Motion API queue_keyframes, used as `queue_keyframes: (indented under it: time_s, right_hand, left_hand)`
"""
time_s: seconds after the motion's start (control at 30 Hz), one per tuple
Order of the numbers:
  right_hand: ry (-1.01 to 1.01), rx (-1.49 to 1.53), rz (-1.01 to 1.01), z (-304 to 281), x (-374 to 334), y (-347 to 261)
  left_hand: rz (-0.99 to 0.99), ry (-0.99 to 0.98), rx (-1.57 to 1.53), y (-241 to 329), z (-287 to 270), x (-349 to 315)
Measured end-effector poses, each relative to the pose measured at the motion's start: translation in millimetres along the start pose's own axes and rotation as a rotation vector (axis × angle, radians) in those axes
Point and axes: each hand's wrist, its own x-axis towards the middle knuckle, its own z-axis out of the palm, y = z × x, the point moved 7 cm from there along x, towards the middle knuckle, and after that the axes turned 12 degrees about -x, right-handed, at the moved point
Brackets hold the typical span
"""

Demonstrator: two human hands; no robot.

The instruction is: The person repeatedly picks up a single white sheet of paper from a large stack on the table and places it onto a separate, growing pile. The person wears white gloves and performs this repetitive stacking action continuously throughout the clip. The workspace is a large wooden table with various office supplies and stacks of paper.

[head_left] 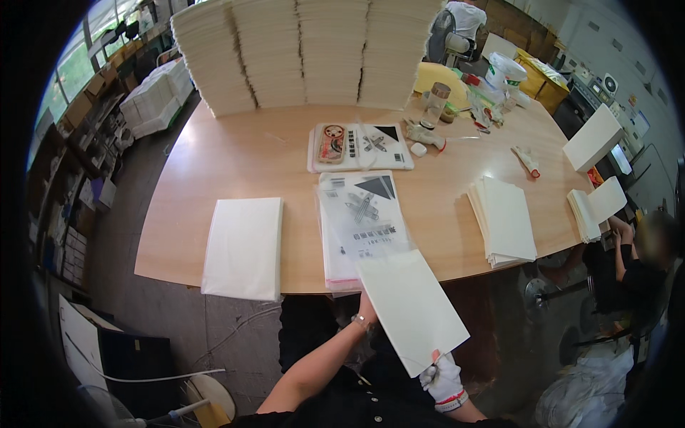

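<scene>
A cream-white pad of paper (414,310) tilts over the near table edge in front of me. My right hand (444,378), in a white glove with bare fingertips, grips its lower corner. My left hand (367,308), bare with a bracelet at the wrist, reaches up behind the pad's left edge; its fingers are hidden. The pad's upper end meets a clear printed plastic bag (362,214) with a dark triangle and crossed pencils, on top of a pile of such bags. Whether the pad's end is inside the bag, I cannot tell.
Left stands a white paper stack (242,246); right, a fanned stack (503,221). Behind the bags, a patterned phone case (332,145) lies on more bags. A tall paper wall (307,57) closes the back. A glass jar (437,100) and a seated person (628,257) are at right.
</scene>
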Motion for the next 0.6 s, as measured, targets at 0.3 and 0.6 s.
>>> queue_keyframes:
  time_s: [0.3, 0.6]
  right_hand:
    - [-0.230, 0.218, -0.102, 50.2, 89.5, 24.5]
    - [-0.277, -0.540, -0.100, 52.7, 121.9, -11.8]
  left_hand:
    - [-0.225, 0.260, -0.408, -1.1, 31.2, -76.3]
    - [-0.659, 0.287, -1.041, -26.1, -9.5, -85.6]
